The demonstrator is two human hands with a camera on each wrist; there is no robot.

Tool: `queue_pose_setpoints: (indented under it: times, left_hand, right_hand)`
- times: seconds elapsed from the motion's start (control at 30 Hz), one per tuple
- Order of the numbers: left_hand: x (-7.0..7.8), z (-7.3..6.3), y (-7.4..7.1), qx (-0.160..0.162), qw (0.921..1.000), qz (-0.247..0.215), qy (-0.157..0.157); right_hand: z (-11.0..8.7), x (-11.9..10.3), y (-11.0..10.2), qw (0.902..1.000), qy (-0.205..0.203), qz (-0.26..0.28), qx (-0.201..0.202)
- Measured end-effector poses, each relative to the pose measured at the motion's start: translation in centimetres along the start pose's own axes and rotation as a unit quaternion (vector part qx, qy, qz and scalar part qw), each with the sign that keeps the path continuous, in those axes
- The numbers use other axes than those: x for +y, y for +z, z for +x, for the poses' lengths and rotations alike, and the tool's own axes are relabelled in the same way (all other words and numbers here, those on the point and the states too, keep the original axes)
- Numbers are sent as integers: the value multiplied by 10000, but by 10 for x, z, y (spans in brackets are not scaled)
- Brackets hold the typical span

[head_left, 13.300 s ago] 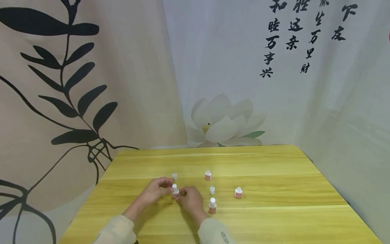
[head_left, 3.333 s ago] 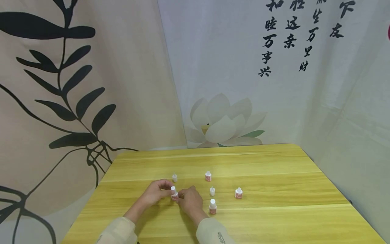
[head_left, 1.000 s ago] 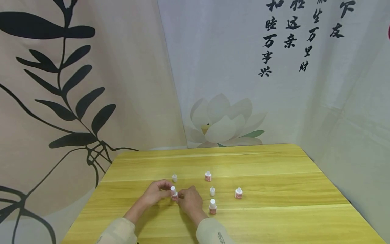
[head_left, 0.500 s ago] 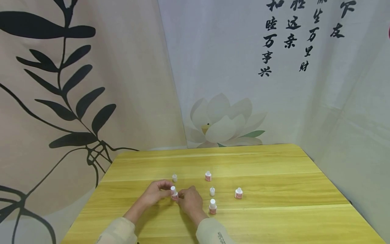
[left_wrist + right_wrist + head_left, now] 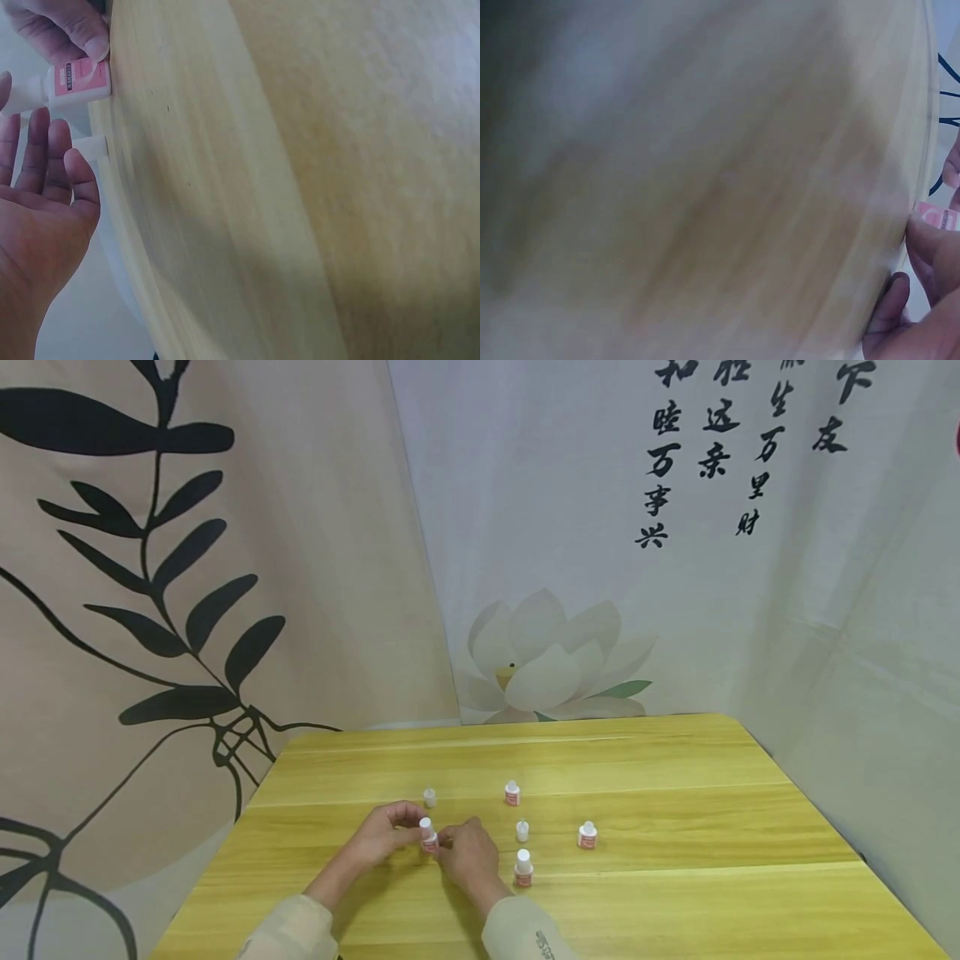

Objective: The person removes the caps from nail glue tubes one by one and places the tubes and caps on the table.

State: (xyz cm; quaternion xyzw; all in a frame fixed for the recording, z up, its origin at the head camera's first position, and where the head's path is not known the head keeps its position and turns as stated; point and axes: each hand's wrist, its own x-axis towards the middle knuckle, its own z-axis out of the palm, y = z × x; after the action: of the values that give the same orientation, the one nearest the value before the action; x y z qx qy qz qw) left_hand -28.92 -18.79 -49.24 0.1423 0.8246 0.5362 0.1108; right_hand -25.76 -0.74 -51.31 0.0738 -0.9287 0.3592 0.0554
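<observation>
In the head view, a small white bottle (image 5: 429, 840) with a pink label is held between both hands, leaning slightly left. My left hand (image 5: 385, 835) has thumb and index finger at its white cap; the other fingers are spread, as the left wrist view shows. My right hand (image 5: 471, 853) pinches the bottle's lower body, thumb lying on the pink label (image 5: 73, 77) in the left wrist view. Just beyond the left hand stands a small white cap (image 5: 430, 797).
To the right stand a bottle with a tall cap (image 5: 523, 868), a small white cap-like piece (image 5: 522, 831) and two bottles with short narrow tops, one farther back (image 5: 512, 793) and one farther right (image 5: 587, 835). All are on the wooden table (image 5: 675, 893).
Since the oldest frame the held bottle has shifted slightly left and tilts a little more. Both hands keep nearly the same pose; the other bottles and caps stay put.
</observation>
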Motion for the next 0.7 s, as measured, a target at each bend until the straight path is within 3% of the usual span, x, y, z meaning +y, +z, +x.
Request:
queue_pose_setpoints:
  times: [0.27,0.7]
  left_hand:
    - [-1,0,-2,-50,9999,49,72]
    - [-2,2,0,73,9999,75,-102]
  right_hand:
    - [-1,0,1,10000,27,-16,-53]
    - [0,-1,0,10000,8,-31,-59]
